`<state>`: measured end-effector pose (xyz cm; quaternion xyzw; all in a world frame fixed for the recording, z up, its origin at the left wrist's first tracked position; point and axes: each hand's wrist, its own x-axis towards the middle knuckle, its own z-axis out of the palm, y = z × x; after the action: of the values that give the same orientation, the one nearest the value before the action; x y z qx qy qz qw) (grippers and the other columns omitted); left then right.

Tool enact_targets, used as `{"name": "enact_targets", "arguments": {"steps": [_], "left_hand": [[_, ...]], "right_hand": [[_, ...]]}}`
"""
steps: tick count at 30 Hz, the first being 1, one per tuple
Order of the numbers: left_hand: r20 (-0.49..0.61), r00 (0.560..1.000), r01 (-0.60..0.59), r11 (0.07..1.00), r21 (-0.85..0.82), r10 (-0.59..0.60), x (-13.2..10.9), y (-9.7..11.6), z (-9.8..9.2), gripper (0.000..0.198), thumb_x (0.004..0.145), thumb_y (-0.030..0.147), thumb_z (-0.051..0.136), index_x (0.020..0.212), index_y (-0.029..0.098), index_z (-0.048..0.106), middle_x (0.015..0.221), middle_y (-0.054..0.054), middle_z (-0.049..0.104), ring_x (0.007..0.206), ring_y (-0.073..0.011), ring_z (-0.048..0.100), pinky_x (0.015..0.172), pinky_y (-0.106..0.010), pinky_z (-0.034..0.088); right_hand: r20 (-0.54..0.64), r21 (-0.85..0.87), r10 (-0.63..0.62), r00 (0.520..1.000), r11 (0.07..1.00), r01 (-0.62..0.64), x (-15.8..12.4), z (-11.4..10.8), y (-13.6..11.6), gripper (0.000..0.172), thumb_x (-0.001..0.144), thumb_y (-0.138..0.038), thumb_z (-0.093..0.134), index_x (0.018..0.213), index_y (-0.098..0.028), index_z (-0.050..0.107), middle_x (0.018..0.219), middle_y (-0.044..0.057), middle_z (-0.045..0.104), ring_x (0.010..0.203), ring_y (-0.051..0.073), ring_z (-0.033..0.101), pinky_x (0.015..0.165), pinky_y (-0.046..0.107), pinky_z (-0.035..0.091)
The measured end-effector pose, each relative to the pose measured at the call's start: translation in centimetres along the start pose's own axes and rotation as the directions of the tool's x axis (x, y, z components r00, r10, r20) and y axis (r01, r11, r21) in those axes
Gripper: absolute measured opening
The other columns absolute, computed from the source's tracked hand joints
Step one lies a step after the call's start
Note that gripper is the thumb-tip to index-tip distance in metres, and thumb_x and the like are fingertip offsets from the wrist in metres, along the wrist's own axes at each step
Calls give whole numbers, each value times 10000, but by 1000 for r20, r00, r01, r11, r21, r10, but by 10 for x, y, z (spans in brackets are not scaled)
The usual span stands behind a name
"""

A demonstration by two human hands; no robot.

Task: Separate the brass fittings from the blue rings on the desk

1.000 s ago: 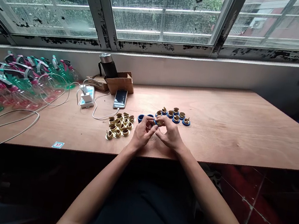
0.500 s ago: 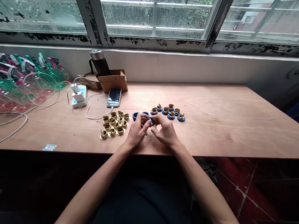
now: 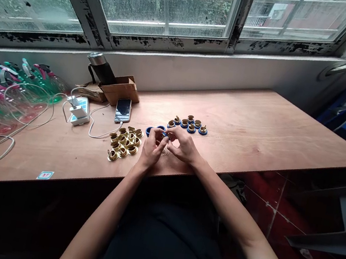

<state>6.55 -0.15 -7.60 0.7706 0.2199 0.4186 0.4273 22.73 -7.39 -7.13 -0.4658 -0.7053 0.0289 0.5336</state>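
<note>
My left hand (image 3: pixel 152 147) and my right hand (image 3: pixel 184 145) meet near the table's front edge. Their fingertips close together on a small blue ring (image 3: pixel 164 134), mostly covered by the fingers. Just behind my left hand lie more blue rings (image 3: pixel 148 131). A few thin wire rings (image 3: pixel 165 152) rest on the wood below my fingers. To the left sits a cluster of gold-coloured round metal pieces (image 3: pixel 124 140) with raised discs. Beyond my right hand stand several similar gold pieces fitted with blue rims (image 3: pixel 192 128).
A phone (image 3: pixel 123 110) on a charging cable lies behind the gold cluster. Behind it are a cardboard box (image 3: pixel 120 90) and a dark flask (image 3: pixel 105 71). A power strip (image 3: pixel 80 111), loose cables and many clear bottles (image 3: pixel 15 91) occupy the left side of the wooden table (image 3: pixel 252 124).
The view has shifted, so the whole scene sits further left. My hands stay together on the blue ring, with the fingers slightly rearranged around it.
</note>
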Motion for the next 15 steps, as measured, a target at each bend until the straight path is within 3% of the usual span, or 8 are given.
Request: {"name": "enact_targets", "arguments": {"steps": [6, 10, 15], "left_hand": [[26, 999, -47, 999, 9, 47, 0, 4, -2, 331, 1001, 454, 619, 1215, 215, 538, 895, -23, 675, 720, -156, 660, 644, -258, 500], [39, 997, -69, 993, 93, 66, 0, 1, -2, 316, 1018, 440, 588, 1231, 211, 541, 907, -37, 690, 740, -174, 673, 673, -285, 512], [28, 995, -96, 972, 213, 92, 1, -5, 0, 291, 1029, 434, 554, 1205, 203, 537, 915, -47, 691, 787, -198, 684, 721, -317, 523]], "right_hand": [[28, 29, 21, 999, 999, -22, 0, -3, -2, 428, 908, -187, 635, 1329, -240, 585, 1009, 36, 672, 850, 190, 636, 795, 338, 566], [21, -29, 31, 999, 999, -31, -1, -4, -5, 385, 931, -198, 625, 1314, -237, 620, 907, 13, 650, 802, 179, 612, 780, 320, 545], [7, -99, -12, 1000, 995, 12, 0, -2, -5, 351, 939, -145, 580, 1278, -203, 650, 974, 49, 689, 825, 187, 629, 788, 320, 530]]}}
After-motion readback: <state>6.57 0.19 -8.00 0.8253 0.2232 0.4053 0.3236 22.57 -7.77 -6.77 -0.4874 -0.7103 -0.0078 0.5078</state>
